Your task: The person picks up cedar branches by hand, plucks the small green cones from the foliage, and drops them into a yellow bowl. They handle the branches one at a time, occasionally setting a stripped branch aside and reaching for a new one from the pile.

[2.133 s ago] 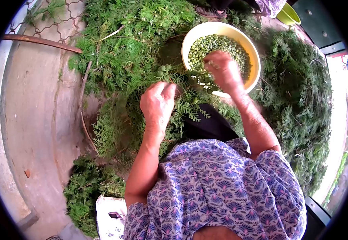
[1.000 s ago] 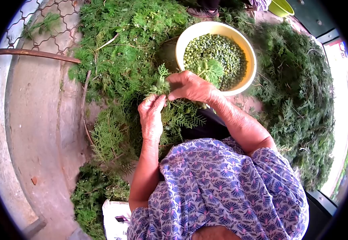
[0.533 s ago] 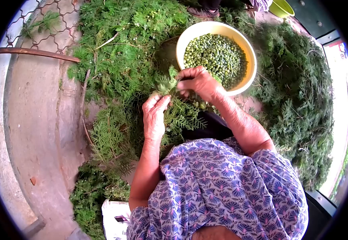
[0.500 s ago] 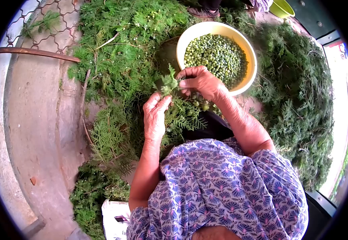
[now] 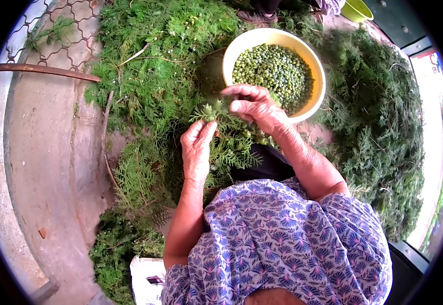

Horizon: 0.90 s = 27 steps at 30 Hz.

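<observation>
My left hand [image 5: 197,147] pinches a conifer sprig [image 5: 212,113] bearing pale green cones between thumb and forefinger. Just right of the sprig is my right hand [image 5: 262,109], its thumb and forefinger apart and off the sprig. Its lower fingers curl inward, and the palm is hidden. Beyond the right hand stands a yellow tub [image 5: 321,86] holding many small green cones [image 5: 277,71]. A larger leafy branch [image 5: 237,150] with several cones lies below both hands, over my lap.
Cut conifer branches [image 5: 150,66] cover the ground at left, with another heap [image 5: 379,132] at right. A white bag [image 5: 148,279] lies lower left. Another person's shoe [image 5: 257,17] and a green basin [image 5: 356,10] are at the top. A wooden strip [image 5: 48,71] crosses the paving.
My right thumb and forefinger have come away from the sprig, moving slightly right and spreading apart. My left hand keeps its pinch on the sprig, nearly in place.
</observation>
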Tool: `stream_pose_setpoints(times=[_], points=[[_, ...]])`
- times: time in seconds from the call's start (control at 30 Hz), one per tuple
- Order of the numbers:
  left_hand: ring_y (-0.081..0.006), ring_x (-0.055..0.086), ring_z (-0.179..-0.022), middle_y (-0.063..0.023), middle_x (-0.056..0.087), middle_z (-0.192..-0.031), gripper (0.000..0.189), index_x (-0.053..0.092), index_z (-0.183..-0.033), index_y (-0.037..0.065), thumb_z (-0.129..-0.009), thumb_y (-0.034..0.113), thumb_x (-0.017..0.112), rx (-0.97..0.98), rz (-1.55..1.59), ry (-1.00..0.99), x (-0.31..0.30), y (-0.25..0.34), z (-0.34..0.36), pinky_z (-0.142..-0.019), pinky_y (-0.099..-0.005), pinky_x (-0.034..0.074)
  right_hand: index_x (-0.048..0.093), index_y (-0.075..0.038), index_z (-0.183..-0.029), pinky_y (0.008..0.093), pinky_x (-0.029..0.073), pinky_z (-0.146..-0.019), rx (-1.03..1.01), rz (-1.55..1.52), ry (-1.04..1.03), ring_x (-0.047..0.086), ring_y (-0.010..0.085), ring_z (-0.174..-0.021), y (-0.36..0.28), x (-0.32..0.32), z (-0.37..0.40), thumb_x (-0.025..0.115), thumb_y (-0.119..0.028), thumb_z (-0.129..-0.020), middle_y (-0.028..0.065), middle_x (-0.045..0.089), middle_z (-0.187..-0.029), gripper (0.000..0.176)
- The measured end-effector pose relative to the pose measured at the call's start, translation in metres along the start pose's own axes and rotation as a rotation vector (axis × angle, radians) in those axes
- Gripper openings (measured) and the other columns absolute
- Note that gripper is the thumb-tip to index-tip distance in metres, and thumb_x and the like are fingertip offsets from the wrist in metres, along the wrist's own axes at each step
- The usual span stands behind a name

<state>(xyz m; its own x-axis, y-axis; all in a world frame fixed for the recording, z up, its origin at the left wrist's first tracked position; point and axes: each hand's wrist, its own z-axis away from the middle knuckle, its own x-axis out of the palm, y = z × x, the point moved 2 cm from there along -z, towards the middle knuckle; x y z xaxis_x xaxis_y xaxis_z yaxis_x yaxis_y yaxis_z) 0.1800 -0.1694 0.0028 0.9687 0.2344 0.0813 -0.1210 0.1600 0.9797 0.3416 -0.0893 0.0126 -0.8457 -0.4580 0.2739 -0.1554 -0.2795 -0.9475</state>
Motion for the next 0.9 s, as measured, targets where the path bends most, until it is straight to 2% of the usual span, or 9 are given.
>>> stream_pose_setpoints(times=[0.07,0.1,0.13,0.2,0.27,0.33,0.53,0.73,0.9], points=[[-0.0020,0.038,-0.061,0.0079,0.051,-0.071,0.013,0.065,-0.093,0.004,-0.087,0.014,0.059,0.013,-0.006,-0.015,-0.002,-0.005,-0.001,-0.054,-0.0185,0.029,0.062,-0.007,-0.109,0.0230,0.046,-0.068,-0.319,0.257,-0.020,0.056,0.0083,-0.073,0.005,0.009,-0.009,0.070,-0.016,-0.077,0.0013,0.060,-0.081,0.034],[-0.0021,0.037,-0.061,0.0081,0.050,-0.070,0.012,0.065,-0.092,0.004,-0.087,0.014,0.059,0.031,-0.011,-0.028,-0.003,-0.006,-0.001,-0.054,-0.0187,0.029,0.063,-0.006,-0.107,0.0251,0.045,-0.083,-0.202,0.299,-0.040,0.057,0.0105,-0.086,0.002,0.012,-0.009,0.070,-0.014,-0.076,0.0019,0.062,-0.089,0.033],[-0.0021,0.037,-0.061,0.0081,0.050,-0.070,0.012,0.065,-0.092,0.004,-0.087,0.014,0.059,0.031,-0.011,-0.027,-0.002,-0.005,-0.001,-0.054,-0.0187,0.029,0.063,-0.006,-0.107,0.0251,0.045,-0.083,-0.203,0.299,-0.041,0.057,0.0105,-0.086,0.005,0.013,-0.010,0.070,-0.014,-0.076,0.0019,0.062,-0.089,0.033],[-0.0021,0.038,-0.061,0.0079,0.052,-0.070,0.011,0.065,-0.091,0.004,-0.086,0.013,0.060,0.022,0.010,-0.026,-0.001,-0.003,-0.001,-0.054,-0.0189,0.030,0.064,-0.007,-0.107,0.0246,0.045,-0.079,-0.216,0.117,-0.005,0.057,0.0101,-0.082,0.008,0.015,-0.012,0.070,-0.014,-0.077,0.0013,0.061,-0.086,0.031],[-0.0022,0.039,-0.062,0.0076,0.053,-0.071,0.011,0.065,-0.091,0.004,-0.086,0.013,0.060,0.032,0.021,-0.022,-0.002,-0.005,-0.001,-0.055,-0.0190,0.031,0.063,-0.004,-0.097,0.0198,0.038,-0.053,0.104,-0.187,0.128,0.050,0.0068,-0.063,-0.002,0.014,-0.002,0.064,-0.016,-0.082,0.0005,0.057,-0.076,0.019],[-0.0024,0.040,-0.062,0.0073,0.054,-0.072,0.011,0.065,-0.091,0.004,-0.086,0.012,0.060,0.041,0.033,-0.017,-0.001,-0.005,0.000,-0.056,-0.0191,0.031,0.060,-0.005,-0.094,0.0187,0.034,-0.047,-0.055,-0.483,0.141,0.046,0.0066,-0.055,0.006,-0.002,-0.016,0.062,-0.015,-0.084,-0.0006,0.056,-0.072,0.015],[-0.0036,0.044,-0.066,0.0053,0.058,-0.076,0.013,0.064,-0.095,0.004,-0.086,0.011,0.060,0.021,0.104,0.039,-0.003,-0.007,-0.001,-0.060,-0.0188,0.034,0.055,-0.005,-0.095,0.0231,0.040,-0.053,0.055,-0.693,-0.056,0.054,0.0144,-0.066,0.014,-0.008,-0.010,0.057,-0.003,-0.081,0.0068,0.059,-0.086,0.015],[-0.0035,0.046,-0.068,0.0042,0.060,-0.079,0.014,0.064,-0.096,0.003,-0.087,0.011,0.059,0.034,0.143,0.023,-0.004,-0.005,0.002,-0.062,-0.0187,0.036,0.063,-0.003,-0.091,0.0196,0.039,-0.043,0.180,-0.374,0.069,0.052,0.0093,-0.053,0.019,-0.007,-0.008,0.063,-0.005,-0.081,0.0016,0.058,-0.066,0.010],[-0.0045,0.046,-0.068,0.0039,0.060,-0.078,0.015,0.065,-0.095,0.003,-0.087,0.013,0.058,-0.045,0.014,-0.089,-0.008,0.000,-0.002,-0.064,-0.0199,0.036,0.060,-0.005,-0.113,0.0168,0.040,-0.049,0.032,0.012,-0.130,0.051,0.0032,-0.058,0.015,0.004,-0.018,0.068,-0.008,-0.078,-0.0010,0.065,-0.080,0.036]])
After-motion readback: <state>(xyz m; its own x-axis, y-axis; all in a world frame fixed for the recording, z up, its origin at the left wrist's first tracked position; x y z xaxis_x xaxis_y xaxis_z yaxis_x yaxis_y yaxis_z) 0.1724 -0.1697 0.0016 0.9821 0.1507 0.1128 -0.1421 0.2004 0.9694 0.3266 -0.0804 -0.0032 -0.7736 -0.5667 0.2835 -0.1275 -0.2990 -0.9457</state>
